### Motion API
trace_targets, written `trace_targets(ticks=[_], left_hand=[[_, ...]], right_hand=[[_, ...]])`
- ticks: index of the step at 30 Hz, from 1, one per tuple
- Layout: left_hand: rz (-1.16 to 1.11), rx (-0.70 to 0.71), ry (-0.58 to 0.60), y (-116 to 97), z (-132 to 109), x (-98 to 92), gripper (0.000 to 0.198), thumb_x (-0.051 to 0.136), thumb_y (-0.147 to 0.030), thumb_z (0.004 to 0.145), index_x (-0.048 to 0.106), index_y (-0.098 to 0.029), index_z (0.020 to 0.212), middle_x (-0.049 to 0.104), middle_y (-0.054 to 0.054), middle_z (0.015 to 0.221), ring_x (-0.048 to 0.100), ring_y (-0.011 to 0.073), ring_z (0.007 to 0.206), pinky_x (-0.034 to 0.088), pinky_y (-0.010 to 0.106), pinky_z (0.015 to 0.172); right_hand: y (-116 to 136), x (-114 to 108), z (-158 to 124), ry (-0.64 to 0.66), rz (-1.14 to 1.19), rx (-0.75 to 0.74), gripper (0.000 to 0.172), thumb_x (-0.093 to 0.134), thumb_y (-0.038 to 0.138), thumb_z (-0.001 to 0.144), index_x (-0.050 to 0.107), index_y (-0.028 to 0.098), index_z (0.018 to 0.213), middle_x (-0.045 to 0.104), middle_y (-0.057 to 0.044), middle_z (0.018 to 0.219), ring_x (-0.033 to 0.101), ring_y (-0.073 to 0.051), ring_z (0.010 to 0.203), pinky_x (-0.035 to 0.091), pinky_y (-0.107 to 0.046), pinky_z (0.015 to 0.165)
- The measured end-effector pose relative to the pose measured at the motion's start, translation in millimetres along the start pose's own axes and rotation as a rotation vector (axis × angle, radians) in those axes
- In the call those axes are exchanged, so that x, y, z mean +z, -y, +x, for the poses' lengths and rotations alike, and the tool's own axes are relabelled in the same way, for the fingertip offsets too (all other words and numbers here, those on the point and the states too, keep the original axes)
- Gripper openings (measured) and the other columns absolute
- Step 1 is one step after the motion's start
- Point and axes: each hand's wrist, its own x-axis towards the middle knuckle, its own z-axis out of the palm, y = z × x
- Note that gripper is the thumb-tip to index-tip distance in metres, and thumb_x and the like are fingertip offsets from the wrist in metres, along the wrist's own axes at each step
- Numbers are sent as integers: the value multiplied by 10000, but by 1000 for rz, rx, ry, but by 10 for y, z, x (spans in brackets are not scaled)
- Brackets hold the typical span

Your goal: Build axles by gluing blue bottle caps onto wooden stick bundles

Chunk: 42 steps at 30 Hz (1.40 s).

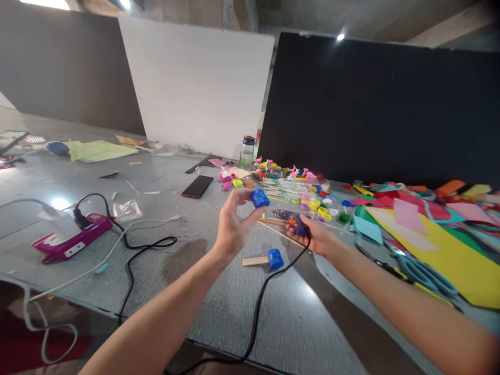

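My left hand pinches a small blue piece, which looks like plastic bottle caps joined together, above the middle of the table. In my right hand is a hot glue gun, blue with orange parts, its nozzle side turned left toward the blue piece but apart from it. A black cord runs from the gun down to the table's front edge. Below and between my hands lies a second blue piece with several thin wooden sticks extending left from it. A long wooden stick lies partly behind the gun.
Colourful bottle caps spread behind my right hand. Scissors and coloured sheets lie at the right. A phone and a bottle are farther back. A purple power strip with trailing cables sits at the left.
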Motion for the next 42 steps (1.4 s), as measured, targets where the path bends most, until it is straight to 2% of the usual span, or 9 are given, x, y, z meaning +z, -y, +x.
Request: trace_targets(ticks=[4, 7, 11, 16, 24, 29, 36, 39, 42], left_hand=[[-37, -9, 7, -13, -6, 10, 345, 828, -228, 798, 657, -241, 1097, 741, 8, 1014, 678, 176, 963, 486, 409, 960], [-46, -8, 3, -37, -6, 26, 373, 840, -228, 777, 656, -243, 1101, 743, 11, 1023, 682, 177, 965, 487, 395, 945], [-28, -7, 13, -95, -18, 46, 374, 836, -214, 777, 656, -246, 1103, 743, 17, 1059, 677, 181, 999, 487, 382, 949], [-30, 23, 97, -133, -55, 53, 361, 829, -236, 801, 650, -240, 1115, 727, 29, 1084, 671, 180, 1003, 507, 375, 954], [-24, -11, 159, -178, -39, 46, 377, 805, -188, 807, 643, -238, 1143, 726, 25, 1107, 664, 169, 1021, 501, 366, 964], [30, -102, 385, -212, -45, 47, 316, 782, -192, 818, 650, -213, 1105, 754, 26, 1072, 685, 173, 1010, 500, 377, 974], [48, -267, 800, -281, -233, 189, 301, 795, -195, 790, 685, -198, 1070, 761, 26, 1060, 690, 190, 1009, 500, 388, 978], [70, -333, 898, -280, -339, 266, 329, 804, -201, 770, 693, -198, 1080, 758, 29, 1063, 685, 206, 1020, 500, 400, 970], [64, -376, 946, -257, -403, 313, 334, 814, -229, 768, 696, -207, 1080, 753, 28, 1073, 682, 210, 1024, 503, 392, 951]], right_hand=[[184, -229, -214, 81, -432, 14, 193, 718, 313, 967, 707, 127, 916, 719, -68, 818, 682, -173, 674, 607, -308, 594], [261, -341, -447, 108, -704, -175, 132, 790, 294, 860, 741, 171, 870, 716, -69, 756, 652, -184, 638, 563, -288, 526], [114, -207, -741, 215, -954, -483, 270, 783, 407, 834, 772, 249, 1052, 747, -80, 1065, 691, -283, 925, 588, -475, 843], [-181, 74, -808, 363, -1099, -723, 406, 806, 275, 761, 703, 251, 1154, 681, -83, 1272, 576, -333, 1260, 427, -552, 1110], [-196, 24, -762, 422, -1165, -773, 186, 718, 291, 881, 658, 257, 1054, 694, -38, 1078, 642, -255, 1045, 517, -437, 925], [-109, -364, -995, 290, -1136, -665, 315, 695, 483, 919, 659, 277, 1154, 682, -62, 1219, 638, -294, 1124, 486, -505, 999], [-198, -1092, -1225, 225, -1153, -636, 278, 663, 452, 953, 651, 287, 1177, 649, -68, 1284, 601, -307, 1211, 472, -535, 1053], [-189, -1161, -1255, 255, -1223, -687, 314, 675, 419, 959, 609, 280, 1233, 626, -80, 1312, 561, -309, 1257, 465, -560, 1069], [-128, -1020, -1269, 262, -1331, -793, 403, 708, 395, 949, 568, 241, 1294, 597, -106, 1355, 510, -318, 1306, 456, -576, 1087]])
